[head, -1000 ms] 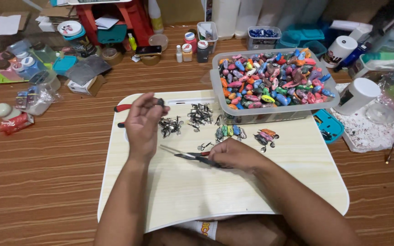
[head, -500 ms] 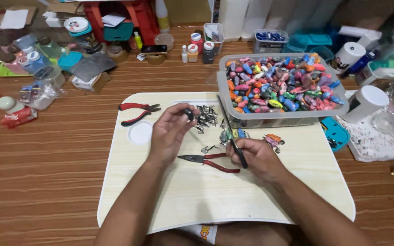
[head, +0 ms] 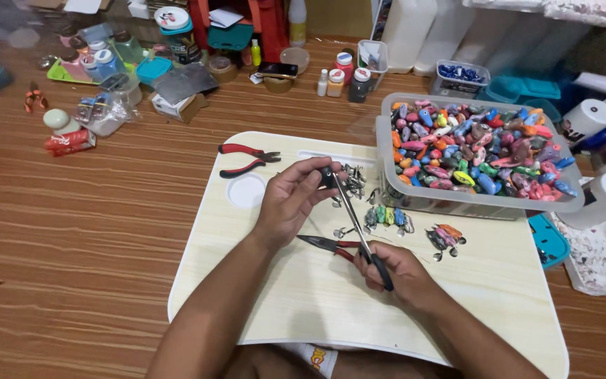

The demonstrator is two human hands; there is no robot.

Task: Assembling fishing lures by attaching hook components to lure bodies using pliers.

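My left hand (head: 293, 200) pinches a small dark metal piece (head: 327, 177) between thumb and fingers above a pale lap tray (head: 296, 309). My right hand (head: 398, 272) grips the black handles of long-nose pliers (head: 359, 228), whose tip reaches up to the piece in my left hand. A second pair of pliers with red handles (head: 327, 245) lies on the tray under my right hand. A heap of small metal hooks (head: 353, 184) lies just beyond my left fingers, and a few painted lures (head: 387, 216) rest to the right of it.
A clear tub of several colourful lures (head: 475, 151) stands on the tray's right back corner. Red-handled cutters (head: 247, 160) lie at the tray's left back. Bottles, jars and bags crowd the wooden table behind, with a white roll (head: 589, 118) and a teal tray (head: 548, 240) at right.
The pliers in my right hand swung upright, tip now meeting the piece in my left hand. My left hand came nearer, and the head moved closer to the tray.
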